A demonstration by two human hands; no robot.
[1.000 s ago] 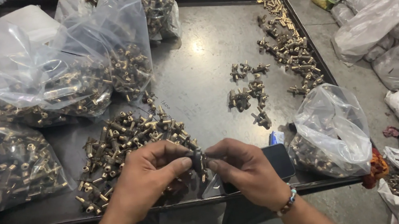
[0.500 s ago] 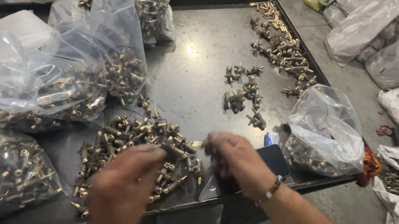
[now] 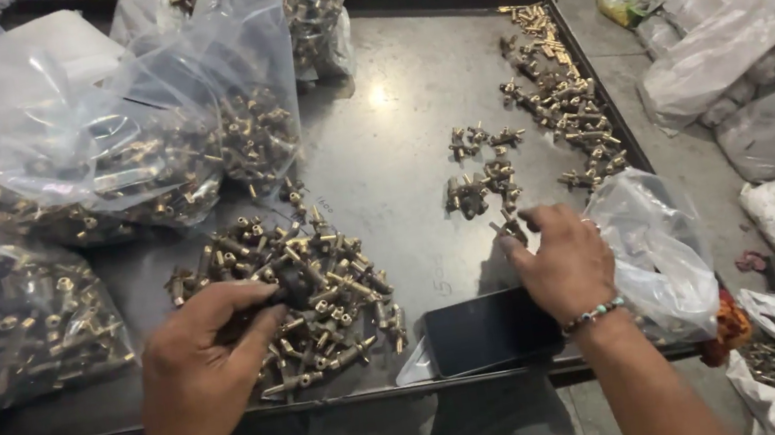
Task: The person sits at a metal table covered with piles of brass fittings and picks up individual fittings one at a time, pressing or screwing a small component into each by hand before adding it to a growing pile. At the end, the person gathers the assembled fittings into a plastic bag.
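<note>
My left hand [image 3: 198,375] rests on the near side of a heap of brass fittings [image 3: 318,298] on a grey metal tray [image 3: 386,137]. Its thumb and forefinger pinch a fitting at the heap's edge. My right hand [image 3: 561,264], with a beaded bracelet at the wrist, reaches to a small cluster of brass fittings [image 3: 479,184] in the tray's middle. Its fingertips close on one fitting [image 3: 510,227] at the near end of that cluster. The palm hides whatever else it may hold.
A dark phone [image 3: 489,329] lies at the tray's front edge between my hands. Clear bags of fittings [image 3: 99,177] crowd the left side, with another row of fittings [image 3: 563,102] along the right rim. A crumpled plastic bag [image 3: 660,250] sits by my right hand, and more bags [image 3: 750,66] lie on the floor.
My hands were together at the tray's front, working one fitting. They have parted: the left moved onto the heap, the right moved forward to the small cluster.
</note>
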